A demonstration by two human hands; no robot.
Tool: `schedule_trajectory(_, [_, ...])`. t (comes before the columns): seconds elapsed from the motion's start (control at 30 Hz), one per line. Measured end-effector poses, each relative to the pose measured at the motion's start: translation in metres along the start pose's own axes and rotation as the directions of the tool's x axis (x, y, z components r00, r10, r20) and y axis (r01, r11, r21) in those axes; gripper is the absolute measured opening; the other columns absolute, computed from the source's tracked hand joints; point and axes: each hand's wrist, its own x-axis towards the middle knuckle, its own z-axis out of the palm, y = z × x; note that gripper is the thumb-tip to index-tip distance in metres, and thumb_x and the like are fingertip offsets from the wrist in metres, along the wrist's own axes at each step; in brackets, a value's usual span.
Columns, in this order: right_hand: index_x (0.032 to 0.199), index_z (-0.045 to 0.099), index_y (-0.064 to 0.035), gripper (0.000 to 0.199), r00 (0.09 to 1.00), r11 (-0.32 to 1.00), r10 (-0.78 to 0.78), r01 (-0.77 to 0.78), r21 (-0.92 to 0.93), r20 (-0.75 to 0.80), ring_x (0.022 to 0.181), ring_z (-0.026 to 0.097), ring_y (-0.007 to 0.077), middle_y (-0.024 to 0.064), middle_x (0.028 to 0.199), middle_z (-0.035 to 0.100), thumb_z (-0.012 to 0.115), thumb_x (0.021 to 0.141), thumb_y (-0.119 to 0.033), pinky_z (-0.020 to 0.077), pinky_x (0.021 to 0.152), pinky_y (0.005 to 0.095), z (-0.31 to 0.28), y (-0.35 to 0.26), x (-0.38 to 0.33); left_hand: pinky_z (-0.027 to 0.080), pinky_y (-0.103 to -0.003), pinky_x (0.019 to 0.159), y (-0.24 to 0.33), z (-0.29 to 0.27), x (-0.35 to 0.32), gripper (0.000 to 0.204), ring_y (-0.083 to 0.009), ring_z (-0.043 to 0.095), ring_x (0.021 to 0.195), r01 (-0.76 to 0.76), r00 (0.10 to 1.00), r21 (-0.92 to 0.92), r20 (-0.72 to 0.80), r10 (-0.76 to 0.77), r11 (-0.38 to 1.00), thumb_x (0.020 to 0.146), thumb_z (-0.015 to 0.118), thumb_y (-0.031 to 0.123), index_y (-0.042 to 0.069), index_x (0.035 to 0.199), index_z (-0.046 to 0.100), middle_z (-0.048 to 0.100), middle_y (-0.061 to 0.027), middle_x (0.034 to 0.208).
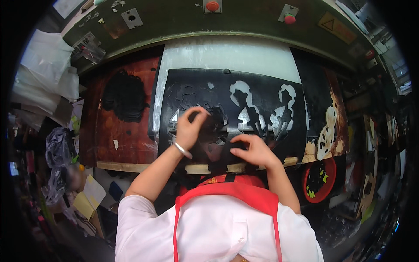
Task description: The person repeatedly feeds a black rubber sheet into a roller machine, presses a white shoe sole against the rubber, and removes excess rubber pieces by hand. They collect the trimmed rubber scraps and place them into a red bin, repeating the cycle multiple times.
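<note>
A black sheet [270,83] with cut-out openings lies in front of me on a white board [231,56]. My left hand [191,127], with a silver bangle at the wrist, is over the sheet's left half. Its thumb and fingers are pinched together beside loose, overlapping black cut pieces [192,97]; anything between the fingertips cannot be made out against the black. Near the sheet's front edge, my right hand [255,151] has its thumb and fingers bent but apart, with nothing visible between them. Pale board shows through the long openings to its right.
A pile of black cut pieces [124,96] sits on the reddish-brown surface [109,142] at left. At right lies a pale, holed strip [327,133], above a red basin [333,181] of black and yellow-green scraps. A green machine beam [248,19] with red buttons [212,6] spans the back.
</note>
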Motion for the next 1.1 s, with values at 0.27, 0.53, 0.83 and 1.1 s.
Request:
schedule_trajectory(0.27, [0.090,0.057,-0.0026,0.026,0.945,0.986,-0.130,0.154,0.058,-0.300,0.062,0.067,0.0294,0.0118,0.065,0.065,0.068,0.088,-0.026,0.0521,0.058,0.0378,0.044,-0.040,0.005,0.049,-0.022,0.064,0.016,-0.016,0.023,0.024,-0.0083,0.060,0.077,0.317,0.948,-0.297,0.069,-0.311,0.901,0.098,0.058,0.023,0.001,0.097,0.066,0.065,-0.0026,0.084])
schedule_trajectory(0.53, [0.072,0.049,-0.0026,0.033,0.819,0.992,-0.124,0.095,-0.080,-0.560,0.057,0.058,0.0389,0.0160,0.064,0.058,0.061,0.092,-0.026,0.0440,0.054,0.0487,0.087,-0.021,0.051,0.050,-0.024,0.060,-0.004,0.007,0.003,0.023,-0.0126,0.062,0.067,0.310,0.948,-0.237,0.150,-0.281,0.921,0.099,0.057,0.022,0.001,0.096,0.065,0.066,-0.0033,0.086])
schedule_trajectory(0.83, [0.075,0.048,0.0010,0.017,0.833,0.963,-0.256,0.176,-0.203,-0.490,0.076,0.051,0.0409,0.0216,0.078,0.053,0.057,0.088,-0.007,0.0423,0.068,0.0489,0.098,0.005,0.033,0.042,-0.022,0.049,0.150,-0.093,0.181,0.025,-0.0079,0.047,0.055,-0.193,0.956,-0.525,-0.290,0.039,0.829,0.096,0.060,0.028,0.002,0.094,0.061,0.053,-0.0015,0.069])
schedule_trajectory(1.1, [0.093,0.062,0.0027,0.039,0.960,0.963,-0.197,0.227,0.146,-0.197,0.077,0.060,0.0277,0.0144,0.083,0.061,0.075,0.080,-0.031,0.0478,0.069,0.0361,0.085,-0.025,0.024,0.046,-0.023,0.056,0.224,-0.122,0.181,0.021,-0.0077,0.054,0.063,-0.482,0.874,0.092,0.113,0.472,0.871,0.095,0.061,0.021,0.003,0.105,0.062,0.061,-0.0017,0.083])
